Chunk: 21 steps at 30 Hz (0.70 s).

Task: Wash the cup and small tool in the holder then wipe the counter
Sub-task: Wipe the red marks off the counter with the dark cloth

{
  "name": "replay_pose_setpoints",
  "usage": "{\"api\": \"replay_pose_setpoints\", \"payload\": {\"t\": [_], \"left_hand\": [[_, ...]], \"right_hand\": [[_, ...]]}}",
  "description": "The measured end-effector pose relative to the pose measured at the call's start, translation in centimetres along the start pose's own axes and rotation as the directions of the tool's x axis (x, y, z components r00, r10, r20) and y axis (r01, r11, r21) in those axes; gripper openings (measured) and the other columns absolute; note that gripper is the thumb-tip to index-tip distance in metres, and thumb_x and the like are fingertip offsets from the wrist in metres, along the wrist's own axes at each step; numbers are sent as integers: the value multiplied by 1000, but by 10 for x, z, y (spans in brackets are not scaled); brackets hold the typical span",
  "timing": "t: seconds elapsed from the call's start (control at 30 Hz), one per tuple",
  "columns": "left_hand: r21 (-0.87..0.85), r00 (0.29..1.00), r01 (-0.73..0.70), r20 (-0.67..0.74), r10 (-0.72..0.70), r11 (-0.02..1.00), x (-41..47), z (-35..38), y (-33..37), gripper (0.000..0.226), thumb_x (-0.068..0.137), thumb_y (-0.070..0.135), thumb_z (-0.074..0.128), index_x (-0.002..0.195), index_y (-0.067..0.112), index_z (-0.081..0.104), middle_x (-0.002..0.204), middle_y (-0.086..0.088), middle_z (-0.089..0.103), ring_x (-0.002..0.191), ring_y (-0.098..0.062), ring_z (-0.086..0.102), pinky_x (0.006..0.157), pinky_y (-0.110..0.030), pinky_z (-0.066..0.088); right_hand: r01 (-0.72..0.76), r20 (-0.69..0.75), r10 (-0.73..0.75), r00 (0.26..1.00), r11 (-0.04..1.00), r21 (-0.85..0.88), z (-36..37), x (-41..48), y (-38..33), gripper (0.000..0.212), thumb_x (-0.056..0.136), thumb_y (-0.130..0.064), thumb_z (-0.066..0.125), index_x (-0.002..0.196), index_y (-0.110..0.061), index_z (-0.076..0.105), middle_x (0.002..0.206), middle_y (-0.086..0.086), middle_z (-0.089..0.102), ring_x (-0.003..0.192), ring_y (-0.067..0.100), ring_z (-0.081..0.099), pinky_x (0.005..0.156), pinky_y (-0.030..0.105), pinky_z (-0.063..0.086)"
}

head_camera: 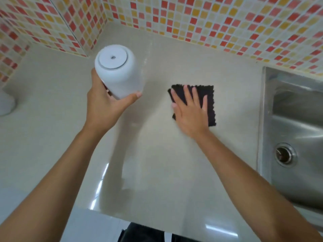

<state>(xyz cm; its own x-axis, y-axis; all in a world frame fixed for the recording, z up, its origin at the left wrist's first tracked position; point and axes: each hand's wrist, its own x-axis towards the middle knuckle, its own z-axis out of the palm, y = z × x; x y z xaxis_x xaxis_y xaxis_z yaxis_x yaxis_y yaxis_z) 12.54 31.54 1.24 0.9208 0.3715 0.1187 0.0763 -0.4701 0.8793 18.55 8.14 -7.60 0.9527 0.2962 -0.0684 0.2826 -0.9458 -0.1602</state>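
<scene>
- The pale beige glossy stone counter [157,154] fills most of my view. I judge the wiping step is underway, with most of the surface left to cover.
- The orange, red and cream mosaic tile wall [227,20] runs behind it.
- The stainless steel sink [293,119] sits to my right with nothing in the part I can see, so the washing looks finished.
- The white cylindrical plastic vessel [118,74], cup or holder I cannot tell, is held clear of the counter, base towards me. My left hand [103,105] wraps fingers and thumb round it.
- The black ragged-edged square cloth [211,110] lies flat on the counter between vessel and sink. My right hand [188,114] presses it with straight, spread fingers.
- I cannot see the small tool.
</scene>
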Motion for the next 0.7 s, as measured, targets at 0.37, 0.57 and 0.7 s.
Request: {"api": "replay_pose_setpoints", "payload": {"t": [0.37, 0.57, 0.7], "left_hand": [[-20, 1000, -20, 14, 20, 1000, 31, 10, 9, 103, 66, 42, 87, 147, 21, 27, 138, 12, 51, 121, 1, 52, 94, -19, 49], [-43, 1000, -22, 4, 22, 999, 43, 8, 16, 105, 66, 42, 87, 148, 19, 26, 138, 11, 52, 122, 0, 52, 97, -25, 50], [-36, 1000, -14, -12, 13, 999, 40, -3, 13, 101, 67, 39, 87, 146, 15, 29, 131, 14, 53, 118, 6, 53, 94, -18, 50]], "right_hand": [[-36, 37, 35, 999, 999, 24, 9, -135, -33, 54, 101, -48, 22, 152, -35, 12, 161, 8, 9, 148, 28, 5, 116, 55, 9], [238, 104, -230, 968, 969, -71, 3, -135, -8, 57, 99, -44, 24, 153, -30, 13, 159, 2, 20, 145, 23, 21, 111, 57, 21], [-81, -1, 81, 997, 997, -20, -11, 24, 40, 51, 100, -46, 13, 151, -39, 11, 160, -6, 15, 147, 18, 13, 112, 64, 4]]}}
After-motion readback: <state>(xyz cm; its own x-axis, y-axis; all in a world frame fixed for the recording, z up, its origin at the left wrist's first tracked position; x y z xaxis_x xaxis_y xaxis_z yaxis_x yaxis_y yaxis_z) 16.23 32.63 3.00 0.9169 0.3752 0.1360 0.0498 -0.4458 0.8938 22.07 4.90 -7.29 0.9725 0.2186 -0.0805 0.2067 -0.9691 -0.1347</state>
